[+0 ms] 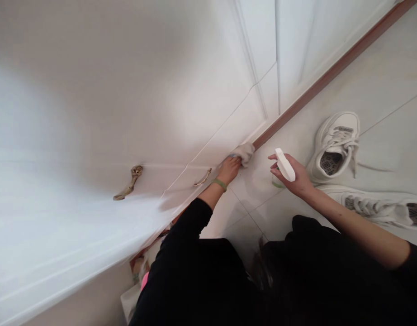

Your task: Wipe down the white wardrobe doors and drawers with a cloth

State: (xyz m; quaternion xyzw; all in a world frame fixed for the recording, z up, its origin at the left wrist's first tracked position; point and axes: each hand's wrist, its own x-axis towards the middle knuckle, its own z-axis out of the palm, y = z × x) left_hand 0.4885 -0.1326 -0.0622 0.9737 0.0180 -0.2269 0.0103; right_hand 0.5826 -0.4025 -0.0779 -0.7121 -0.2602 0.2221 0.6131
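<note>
My left hand, with a green band at the wrist, presses a greyish cloth against the bottom of the white cabinet, where it meets the reddish-brown baseboard. In my right hand is a spray bottle with a white trigger head, held just above the floor. The bottle's body is mostly hidden behind the fingers; a bit of clear plastic with green shows below them.
Two white lace-up sneakers stand on the pale tiled floor to the right. Brass handles stick out from the cabinet front. Some items, one of them pink, sit past the cabinet's lower edge.
</note>
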